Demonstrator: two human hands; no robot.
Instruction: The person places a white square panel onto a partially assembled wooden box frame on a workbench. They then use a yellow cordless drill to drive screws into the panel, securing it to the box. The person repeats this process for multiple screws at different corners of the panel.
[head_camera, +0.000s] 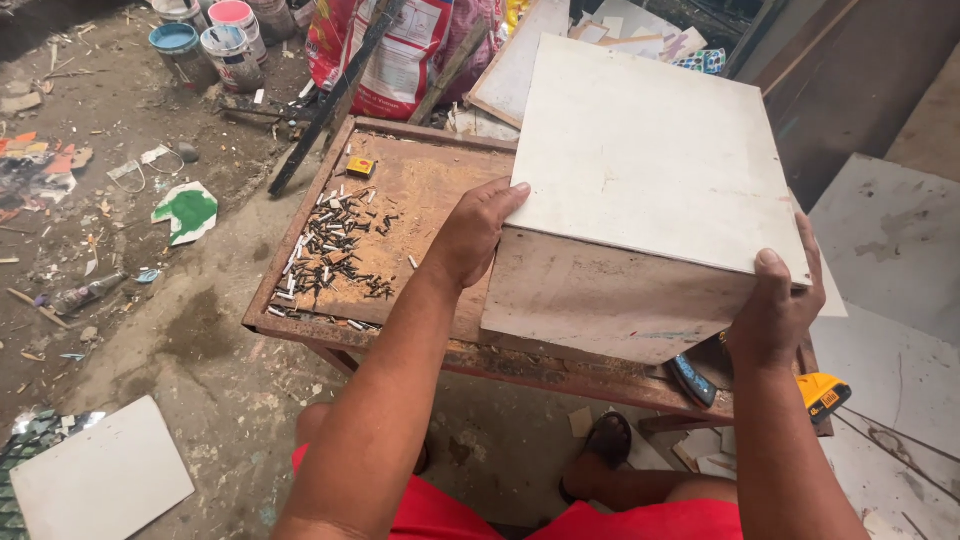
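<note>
Both hands (470, 235) hold white box (640, 190) above table (300, 325).

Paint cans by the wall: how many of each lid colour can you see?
Blue-topped paint can: 1
Pink-topped paint can: 1
White-topped paint can: 1
Cans cut off at the picture's top edge, lid colour unclear: at least 2
Total: 3 clearly seen

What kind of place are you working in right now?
Probably a rough carpentry workshop. Both hands hold a white-topped wooden box over a worn work table strewn with screws; paint cans stand on the dirty floor, and a power tool lies underneath.
</note>
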